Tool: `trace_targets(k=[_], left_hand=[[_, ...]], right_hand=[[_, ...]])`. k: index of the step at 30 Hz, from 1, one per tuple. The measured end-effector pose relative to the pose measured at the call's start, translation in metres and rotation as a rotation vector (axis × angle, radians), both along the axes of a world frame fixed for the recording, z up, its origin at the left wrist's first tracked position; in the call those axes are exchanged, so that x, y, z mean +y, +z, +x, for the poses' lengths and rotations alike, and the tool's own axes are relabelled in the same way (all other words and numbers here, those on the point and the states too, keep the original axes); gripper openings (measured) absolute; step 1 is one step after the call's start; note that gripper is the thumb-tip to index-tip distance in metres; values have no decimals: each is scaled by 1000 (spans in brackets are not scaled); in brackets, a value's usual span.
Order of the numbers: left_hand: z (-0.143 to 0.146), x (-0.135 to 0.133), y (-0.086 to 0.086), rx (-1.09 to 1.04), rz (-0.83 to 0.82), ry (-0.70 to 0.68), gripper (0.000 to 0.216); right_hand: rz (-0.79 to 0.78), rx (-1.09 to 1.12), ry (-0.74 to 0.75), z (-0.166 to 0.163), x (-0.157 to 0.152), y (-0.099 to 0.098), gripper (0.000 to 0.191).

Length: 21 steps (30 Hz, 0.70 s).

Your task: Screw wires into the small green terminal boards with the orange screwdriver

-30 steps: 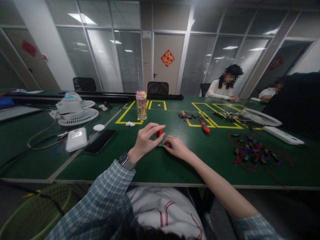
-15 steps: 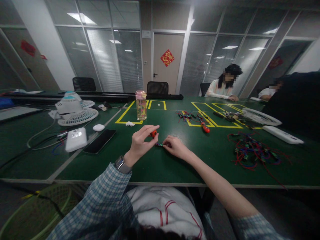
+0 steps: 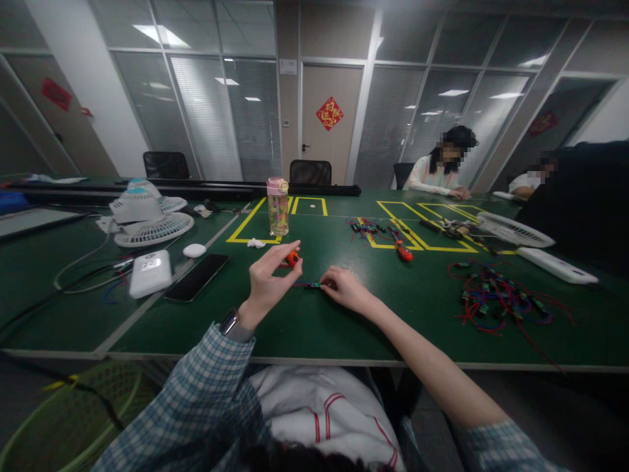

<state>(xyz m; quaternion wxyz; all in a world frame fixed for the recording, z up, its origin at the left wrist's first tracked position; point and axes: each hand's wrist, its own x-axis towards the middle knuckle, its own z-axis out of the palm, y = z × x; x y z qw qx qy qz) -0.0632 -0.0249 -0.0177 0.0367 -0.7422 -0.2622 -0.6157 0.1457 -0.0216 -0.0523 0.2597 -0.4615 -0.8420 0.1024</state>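
Note:
Above the green table, my left hand (image 3: 269, 278) is closed with thumb and fingers around a small orange-and-black handled tool (image 3: 293, 258); its working end is hidden, so its kind is unclear. My right hand (image 3: 346, 290) rests low at the tabletop, fingertips pinched on one end of a small green circuit board (image 3: 312, 286). Thin red and blue wires run from the board's left end toward my left hand. The tool is a little above and left of the board, apart from it.
A heap of wired boards (image 3: 501, 295) lies at right, with a smaller cluster (image 3: 366, 229) farther back beside a red-handled tool (image 3: 403, 250). A pink-lidded bottle (image 3: 278, 208) stands ahead. Left are a phone (image 3: 197, 277), white power bank (image 3: 150, 273) and fan (image 3: 152, 229). A co-worker (image 3: 442, 167) sits opposite.
My left hand has shifted slightly left with the orange tool, away from the board, so the wires at its left end now show. My right hand stays nearly still on the board.

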Motion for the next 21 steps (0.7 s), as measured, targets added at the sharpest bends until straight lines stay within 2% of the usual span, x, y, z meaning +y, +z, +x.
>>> trace_targets(k=[6,21], left_hand=[[0,0,1,-2,-3,38,37],[1,1,0,32,-27,27,38]], right_hand=[[2,4,1,0,-1,0,7],[20,-21,-26,-1,-3,2,7]])
